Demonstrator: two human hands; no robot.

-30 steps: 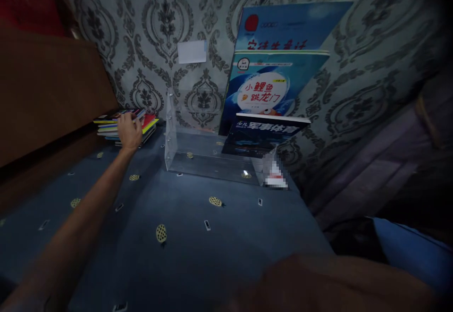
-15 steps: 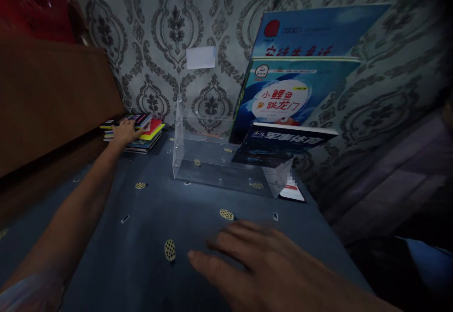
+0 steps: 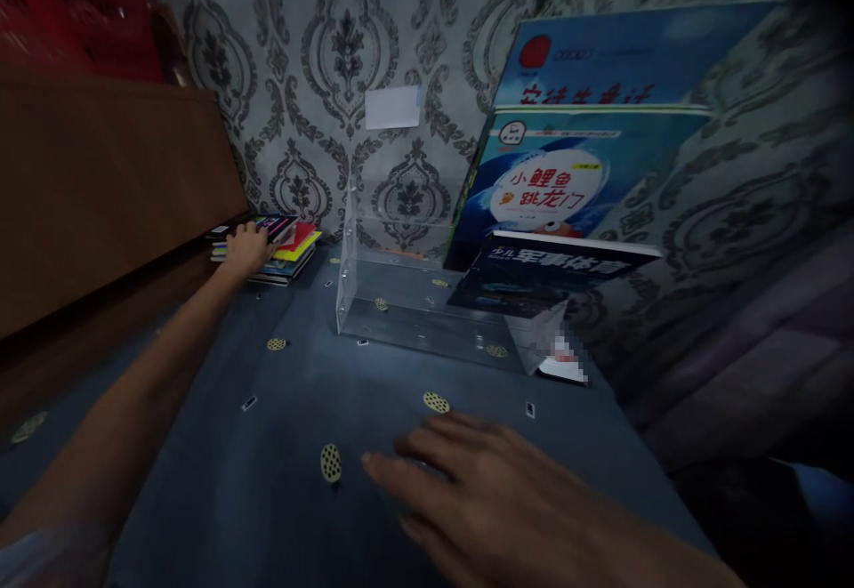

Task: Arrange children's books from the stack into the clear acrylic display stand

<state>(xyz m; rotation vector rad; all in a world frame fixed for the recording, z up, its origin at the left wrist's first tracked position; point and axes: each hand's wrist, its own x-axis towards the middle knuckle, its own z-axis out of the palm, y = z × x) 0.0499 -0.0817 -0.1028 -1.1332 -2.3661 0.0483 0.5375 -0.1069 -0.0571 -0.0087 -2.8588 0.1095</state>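
My left hand (image 3: 246, 252) reaches out to a pile of books at the far left. Its fingers are bent over the near side of the top book (image 3: 275, 227), which is dark with purple on its cover; the thumb is mostly hidden. Under it lie red- and yellow-edged books (image 3: 303, 245). My right hand (image 3: 460, 481) is in front, low over the blue tablecloth, fingers apart and nothing in them. Beyond it stands a clear acrylic book rack (image 3: 406, 317). Its right side holds a dark book (image 3: 553, 272), a teal book (image 3: 547, 188) and a blue book (image 3: 600, 54), leaning back.
A wooden cabinet (image 3: 113, 205) with a red bag (image 3: 86, 19) on top borders the left. Patterned wallpaper rises behind, with a white box (image 3: 392, 108) on it. A phone-like object (image 3: 566, 366) lies by the rack's right end. A curtain-like cloth (image 3: 734, 303) hangs at right.
My view has shifted slightly, so the scene sits farther right. The fingers of my left hand have bent more over the top book. My right hand stays low over the cloth.
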